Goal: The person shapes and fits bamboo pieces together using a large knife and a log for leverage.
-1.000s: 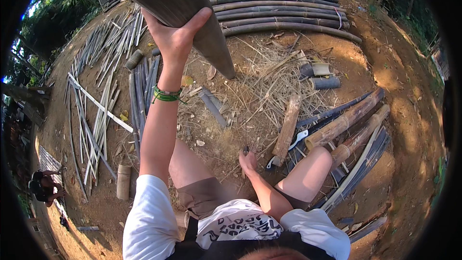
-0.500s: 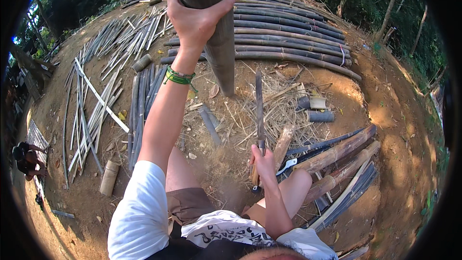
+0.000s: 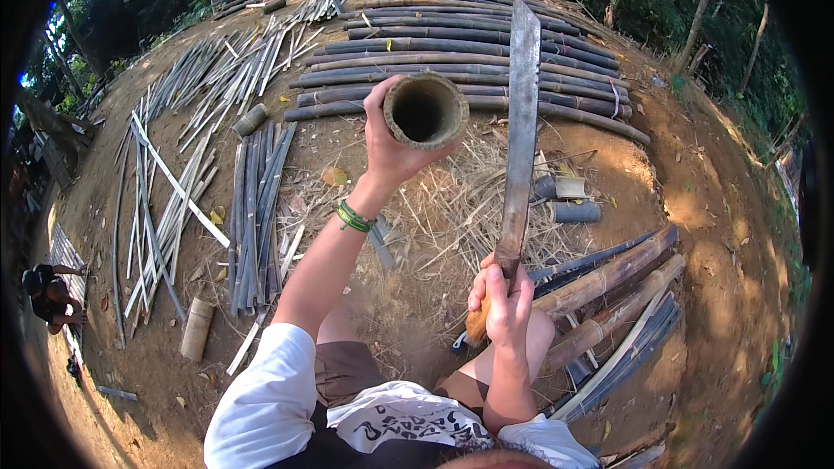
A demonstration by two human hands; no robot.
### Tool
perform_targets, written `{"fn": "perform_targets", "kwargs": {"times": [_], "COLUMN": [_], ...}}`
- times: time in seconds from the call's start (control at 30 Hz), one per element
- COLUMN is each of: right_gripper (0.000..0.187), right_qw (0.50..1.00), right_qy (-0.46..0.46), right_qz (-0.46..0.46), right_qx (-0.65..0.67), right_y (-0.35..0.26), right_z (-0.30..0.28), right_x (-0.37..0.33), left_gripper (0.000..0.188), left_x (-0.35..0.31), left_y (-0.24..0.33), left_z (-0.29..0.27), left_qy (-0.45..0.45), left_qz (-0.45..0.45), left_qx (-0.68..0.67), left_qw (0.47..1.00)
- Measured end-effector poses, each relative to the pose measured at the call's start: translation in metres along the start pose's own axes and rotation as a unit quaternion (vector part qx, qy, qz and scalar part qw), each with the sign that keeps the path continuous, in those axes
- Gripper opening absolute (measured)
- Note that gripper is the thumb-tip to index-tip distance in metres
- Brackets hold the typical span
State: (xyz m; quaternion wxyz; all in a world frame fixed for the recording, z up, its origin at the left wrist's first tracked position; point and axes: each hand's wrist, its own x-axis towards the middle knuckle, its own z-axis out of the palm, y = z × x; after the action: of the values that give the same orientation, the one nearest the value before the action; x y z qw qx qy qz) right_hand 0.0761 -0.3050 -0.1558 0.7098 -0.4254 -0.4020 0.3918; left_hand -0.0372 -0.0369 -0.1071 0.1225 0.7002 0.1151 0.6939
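Note:
My left hand is wrapped round the upper end of a thick bamboo tube, whose round open mouth faces up toward me. The rest of the tube is hidden below its rim. In my right hand is a machete, held by its wooden handle with the long, dark, worn blade raised upright. The blade stands to the right of the tube, apart from it. Beneath the two hands, the ground is strewn with dry bamboo shavings.
Long bamboo poles lie in rows ahead. Split strips and dark slats are spread at left, near a short bamboo piece. Cut poles lie by my right knee. Another person crouches at far left.
My left hand and the bamboo tube have come down and nearer, so its mouth now faces me. My right hand has raised the machete, its blade now higher and farther right.

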Motion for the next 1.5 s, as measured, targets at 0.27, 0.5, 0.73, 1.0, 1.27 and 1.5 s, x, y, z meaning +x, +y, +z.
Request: {"fn": "perform_targets", "kwargs": {"times": [0.27, 0.5, 0.73, 1.0, 1.27, 1.5], "right_gripper": [0.03, 0.044, 0.033, 0.027, 0.021, 0.02], "right_qw": [0.998, 0.979, 0.983, 0.987, 0.997, 0.996], "right_qy": [0.043, 0.098, 0.042, -0.025, -0.041, -0.028], "right_qz": [-0.045, -0.112, -0.141, -0.129, -0.04, 0.039], "right_qx": [-0.018, -0.14, -0.107, -0.089, -0.052, -0.073], "right_y": [-0.009, -0.008, -0.029, -0.044, -0.009, 0.013], "right_z": [0.03, 0.041, 0.03, 0.043, 0.028, 0.035], "right_x": [-0.001, 0.068, 0.104, 0.089, -0.015, -0.041], "left_gripper": [0.12, 0.116, 0.111, 0.108, 0.111, 0.115], "left_x": [-0.059, -0.091, -0.064, -0.03, -0.016, -0.02], "left_y": [0.039, 0.055, 0.066, 0.049, 0.032, 0.033], "left_z": [-0.004, -0.004, -0.049, -0.039, -0.043, -0.046], "left_qy": [-0.025, -0.003, -0.209, -0.171, -0.159, -0.171], "left_qz": [0.017, -0.019, -0.043, -0.039, -0.065, -0.087], "left_qx": [0.042, 0.102, 0.06, 0.038, 0.041, 0.06], "left_qw": [0.999, 0.995, 0.975, 0.984, 0.984, 0.98]}}
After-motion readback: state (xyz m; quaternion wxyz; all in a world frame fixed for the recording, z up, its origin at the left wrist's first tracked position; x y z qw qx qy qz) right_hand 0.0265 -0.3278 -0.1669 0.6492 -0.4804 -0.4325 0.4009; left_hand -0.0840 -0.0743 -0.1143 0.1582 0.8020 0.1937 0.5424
